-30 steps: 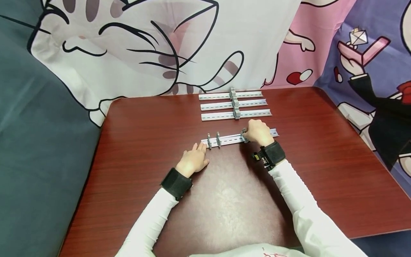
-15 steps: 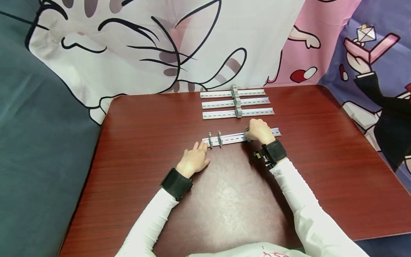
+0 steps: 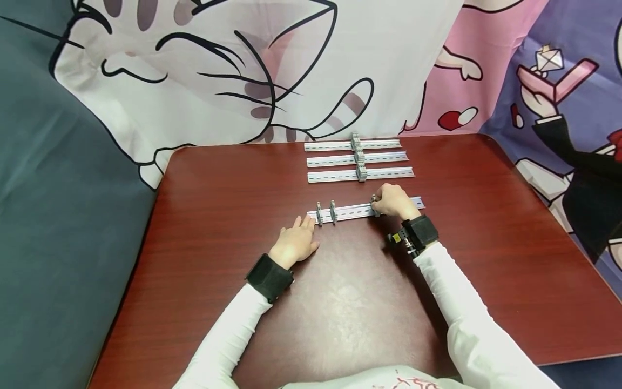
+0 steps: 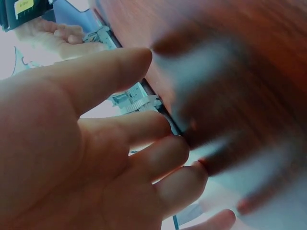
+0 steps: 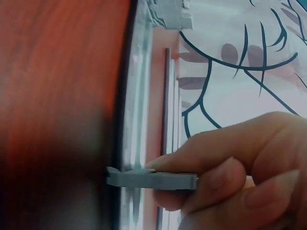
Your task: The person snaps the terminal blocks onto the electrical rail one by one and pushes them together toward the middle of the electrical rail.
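Note:
A slotted metal DIN rail (image 3: 353,212) lies across the table in front of me. My left hand (image 3: 294,242) rests at its left end, fingers extended and fingertips touching the rail. Just right of those fingertips, two thin grey terminal blocks (image 3: 333,212) stand upright on the rail, slightly apart. Further right, my right hand (image 3: 393,201) pinches another grey terminal block (image 5: 153,180) between thumb and fingers. In the right wrist view this block sits across the rail, its near end partly covered by the fingers.
Behind the working rail lie three more rails (image 3: 332,176), parallel, with a row of grey blocks (image 3: 360,158) across their middles. A printed curtain (image 3: 389,65) hangs along the table's back edge. Dark green cloth (image 3: 68,243) borders the left side.
My right wrist has shifted slightly to the right while the fingers keep their pinch on the terminal block. My left hand stays at the rail's left end.

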Demonstrator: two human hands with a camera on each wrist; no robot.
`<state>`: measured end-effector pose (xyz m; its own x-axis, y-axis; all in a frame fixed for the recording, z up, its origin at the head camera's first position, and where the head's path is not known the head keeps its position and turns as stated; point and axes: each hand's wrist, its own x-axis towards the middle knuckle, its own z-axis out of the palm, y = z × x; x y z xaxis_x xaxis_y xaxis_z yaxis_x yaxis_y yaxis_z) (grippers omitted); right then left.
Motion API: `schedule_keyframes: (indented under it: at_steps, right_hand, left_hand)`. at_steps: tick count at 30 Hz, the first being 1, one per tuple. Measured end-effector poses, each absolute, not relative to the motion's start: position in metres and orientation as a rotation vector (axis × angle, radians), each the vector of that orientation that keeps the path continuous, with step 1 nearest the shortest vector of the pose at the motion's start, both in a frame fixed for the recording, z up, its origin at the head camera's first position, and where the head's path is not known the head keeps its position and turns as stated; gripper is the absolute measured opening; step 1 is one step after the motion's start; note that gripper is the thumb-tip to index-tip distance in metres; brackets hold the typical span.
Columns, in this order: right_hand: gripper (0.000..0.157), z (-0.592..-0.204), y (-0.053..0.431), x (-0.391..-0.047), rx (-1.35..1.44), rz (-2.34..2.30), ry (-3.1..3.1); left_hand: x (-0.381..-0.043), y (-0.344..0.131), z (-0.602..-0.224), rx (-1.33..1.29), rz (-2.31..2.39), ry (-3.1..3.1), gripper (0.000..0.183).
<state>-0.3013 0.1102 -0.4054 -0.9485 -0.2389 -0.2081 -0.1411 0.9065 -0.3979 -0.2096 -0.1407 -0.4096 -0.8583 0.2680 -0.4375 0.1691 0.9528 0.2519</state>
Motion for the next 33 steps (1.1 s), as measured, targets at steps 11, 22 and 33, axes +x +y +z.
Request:
schedule_keyframes:
  at_steps: [11, 22, 33]
  right_hand:
    - [0.017, -0.406, 0.104, -0.302, -0.288, -0.614, 2.860]
    - [0.025, -0.410, 0.102, -0.302, -0.249, -0.636, 2.838]
    - [0.026, -0.408, 0.093, -0.297, -0.224, -0.654, 2.839]
  left_hand:
    - [-0.212, -0.140, -0.409, 0.290, 0.249, 2.646, 0.068]
    - [-0.217, -0.142, -0.410, 0.309, 0.230, 2.610, 0.069]
    - [-0.213, -0.138, -0.413, 0.304, 0.221, 2.624, 0.068]
